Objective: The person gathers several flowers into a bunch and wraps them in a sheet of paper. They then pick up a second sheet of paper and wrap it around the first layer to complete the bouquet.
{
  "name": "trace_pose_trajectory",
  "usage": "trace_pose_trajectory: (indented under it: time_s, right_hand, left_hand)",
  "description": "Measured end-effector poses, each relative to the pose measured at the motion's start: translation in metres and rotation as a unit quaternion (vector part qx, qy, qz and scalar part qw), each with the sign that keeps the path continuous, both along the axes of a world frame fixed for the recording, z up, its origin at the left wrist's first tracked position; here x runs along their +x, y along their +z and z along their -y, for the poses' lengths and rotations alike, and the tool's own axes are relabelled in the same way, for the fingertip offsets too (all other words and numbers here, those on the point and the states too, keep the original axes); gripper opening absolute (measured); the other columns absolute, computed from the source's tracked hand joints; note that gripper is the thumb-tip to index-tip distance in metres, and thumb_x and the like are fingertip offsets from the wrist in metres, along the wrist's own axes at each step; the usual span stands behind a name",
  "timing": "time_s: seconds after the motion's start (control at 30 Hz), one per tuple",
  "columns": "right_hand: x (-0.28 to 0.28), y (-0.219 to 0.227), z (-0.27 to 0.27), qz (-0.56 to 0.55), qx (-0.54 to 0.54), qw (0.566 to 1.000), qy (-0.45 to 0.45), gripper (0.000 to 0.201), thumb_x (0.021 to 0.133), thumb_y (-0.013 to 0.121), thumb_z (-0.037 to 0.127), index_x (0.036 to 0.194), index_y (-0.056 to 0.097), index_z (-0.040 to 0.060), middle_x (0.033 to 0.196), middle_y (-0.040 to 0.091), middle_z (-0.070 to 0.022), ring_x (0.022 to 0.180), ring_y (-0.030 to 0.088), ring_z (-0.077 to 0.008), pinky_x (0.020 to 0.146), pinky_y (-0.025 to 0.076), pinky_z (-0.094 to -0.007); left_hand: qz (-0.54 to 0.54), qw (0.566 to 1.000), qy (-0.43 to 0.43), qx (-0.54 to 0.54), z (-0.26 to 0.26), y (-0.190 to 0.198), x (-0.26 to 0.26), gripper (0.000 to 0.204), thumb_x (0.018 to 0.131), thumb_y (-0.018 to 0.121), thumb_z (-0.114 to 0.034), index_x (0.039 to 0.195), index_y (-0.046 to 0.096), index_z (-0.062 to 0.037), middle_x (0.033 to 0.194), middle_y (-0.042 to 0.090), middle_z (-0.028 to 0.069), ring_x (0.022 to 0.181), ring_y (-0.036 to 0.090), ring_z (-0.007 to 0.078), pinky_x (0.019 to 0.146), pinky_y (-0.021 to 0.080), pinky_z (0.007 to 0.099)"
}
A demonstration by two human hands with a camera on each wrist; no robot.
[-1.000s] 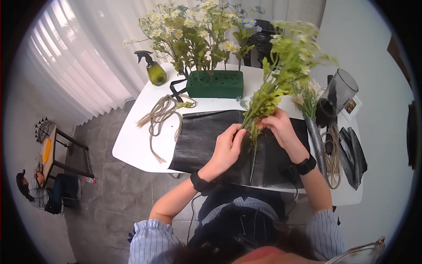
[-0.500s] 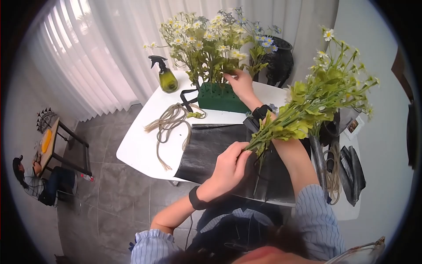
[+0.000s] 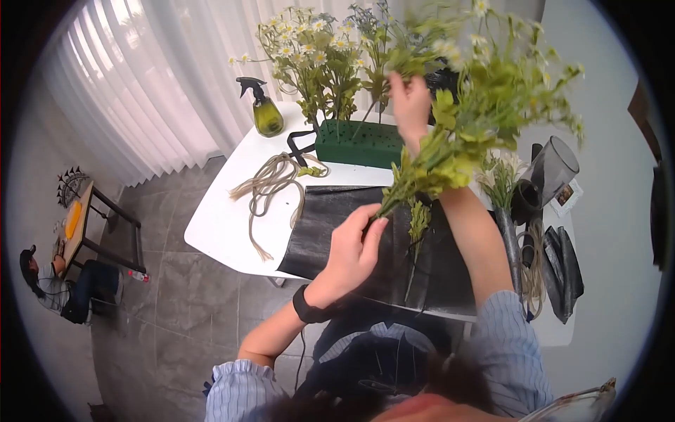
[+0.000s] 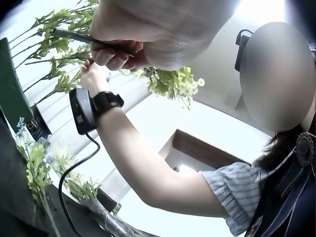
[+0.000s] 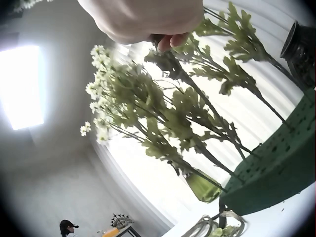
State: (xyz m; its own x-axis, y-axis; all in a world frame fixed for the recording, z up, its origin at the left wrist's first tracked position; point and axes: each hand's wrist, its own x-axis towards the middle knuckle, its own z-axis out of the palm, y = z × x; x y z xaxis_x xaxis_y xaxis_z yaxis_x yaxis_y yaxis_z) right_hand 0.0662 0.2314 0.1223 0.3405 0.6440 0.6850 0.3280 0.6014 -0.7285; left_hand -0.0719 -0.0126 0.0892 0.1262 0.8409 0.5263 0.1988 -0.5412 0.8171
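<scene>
My left hand [image 3: 355, 246] grips the stem ends of a bunch of white daisies [image 3: 450, 158], whose leafy tops fan out to the upper right. The cut stems [image 4: 74, 37] poke out of that fist in the left wrist view. Farther off, my right hand [image 3: 411, 105] pinches a leafy flower stem above the green foam block [image 3: 362, 144]. In the right wrist view its curled fingers [image 5: 173, 42] close round the stem. More daisies [image 3: 309, 53] stand upright in the block. A leafy sprig [image 3: 420, 221] lies on the black wrapping sheet [image 3: 337, 225].
A green spray bottle [image 3: 267, 112] stands at the back left by coiled cords [image 3: 264, 183]. On the right are a wrapped bouquet [image 3: 500, 186], a grey clear vase [image 3: 555, 169], more cord [image 3: 533, 271] and rolled black sheets [image 3: 562, 274]. Another person [image 3: 53, 281] sits at a side table.
My right hand left the bunch, reached into the flowers in the block, and has risen with a stem that now leans right. The left hand keeps hold of the bunch.
</scene>
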Motion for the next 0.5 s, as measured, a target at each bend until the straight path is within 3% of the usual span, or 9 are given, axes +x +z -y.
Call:
trace_pose_trajectory:
  time_s: [0.03, 0.1, 0.17, 0.2, 0.27, 0.33, 0.5]
  right_hand:
    - [0.012, 0.002, 0.002, -0.038, 0.040, 0.998, 0.026, 0.025, 0.086, 0.056, 0.024, 0.086, 0.056, -0.0003, 0.070, 0.060, -0.0035, 0.063, 0.054, -0.0098, 0.056, 0.042, -0.0246]
    - [0.037, 0.008, 0.057, 0.094, 0.051, 0.994, -0.016, 0.023, 0.082, 0.061, 0.022, 0.092, 0.059, 0.0015, 0.075, 0.064, -0.0088, 0.057, 0.057, -0.0169, 0.050, 0.042, -0.0273]
    - [0.047, 0.025, 0.103, -0.040, -0.047, 0.996, 0.062, 0.021, 0.083, 0.060, 0.020, 0.089, 0.058, 0.0005, 0.075, 0.063, -0.0070, 0.057, 0.056, -0.0134, 0.048, 0.041, -0.0264]
    - [0.059, 0.026, 0.116, -0.102, -0.115, 0.975, 0.162, 0.017, 0.084, 0.058, 0.017, 0.086, 0.057, 0.0002, 0.074, 0.061, -0.0040, 0.058, 0.053, -0.0084, 0.049, 0.040, -0.0237]
    - [0.072, 0.023, 0.139, -0.154, -0.154, 0.948, 0.231, 0.015, 0.085, 0.056, 0.014, 0.087, 0.056, -0.0001, 0.074, 0.060, -0.0056, 0.058, 0.051, -0.0093, 0.051, 0.038, -0.0237]
    - [0.081, 0.026, 0.162, -0.198, -0.185, 0.915, 0.299, 0.011, 0.085, 0.056, 0.011, 0.085, 0.054, 0.0005, 0.073, 0.057, -0.0049, 0.060, 0.051, -0.0100, 0.053, 0.038, -0.0224]
    - [0.078, 0.030, 0.187, -0.209, -0.135, 0.923, 0.293, 0.012, 0.085, 0.057, 0.012, 0.085, 0.052, 0.0004, 0.074, 0.056, -0.0050, 0.062, 0.053, -0.0113, 0.055, 0.040, -0.0221]
  left_hand:
    - [-0.002, 1.000, 0.002, -0.014, -0.001, 0.004, -0.002, 0.016, 0.088, 0.048, -0.004, 0.102, 0.055, 0.0023, 0.076, 0.056, 0.0037, 0.063, 0.048, 0.0068, 0.057, 0.040, 0.0196]
    - [0.049, 0.996, -0.028, -0.062, -0.006, 0.016, -0.003, 0.018, 0.091, 0.045, -0.007, 0.102, 0.054, 0.0035, 0.083, 0.061, 0.0068, 0.070, 0.055, 0.0094, 0.062, 0.044, 0.0214]
    - [0.108, 0.991, -0.054, -0.061, -0.015, 0.031, 0.000, 0.020, 0.091, 0.044, -0.007, 0.104, 0.053, 0.0044, 0.090, 0.062, 0.0097, 0.080, 0.060, 0.0134, 0.068, 0.048, 0.0242]
    - [0.093, 0.992, -0.060, -0.056, -0.022, 0.034, 0.000, 0.021, 0.091, 0.044, -0.008, 0.105, 0.053, 0.0045, 0.094, 0.062, 0.0115, 0.085, 0.060, 0.0152, 0.072, 0.049, 0.0257]
    - [0.074, 0.992, -0.073, -0.073, -0.034, 0.040, 0.004, 0.023, 0.091, 0.044, -0.009, 0.108, 0.053, 0.0048, 0.101, 0.061, 0.0142, 0.093, 0.060, 0.0178, 0.082, 0.048, 0.0283]
    - [0.118, 0.977, -0.134, -0.119, -0.041, 0.041, 0.012, 0.025, 0.091, 0.046, -0.011, 0.110, 0.052, 0.0043, 0.103, 0.061, 0.0139, 0.095, 0.060, 0.0189, 0.083, 0.048, 0.0296]
    - [0.153, 0.939, -0.216, -0.220, -0.043, 0.041, 0.022, 0.028, 0.091, 0.047, -0.013, 0.113, 0.050, 0.0030, 0.102, 0.061, 0.0132, 0.094, 0.060, 0.0203, 0.080, 0.049, 0.0301]
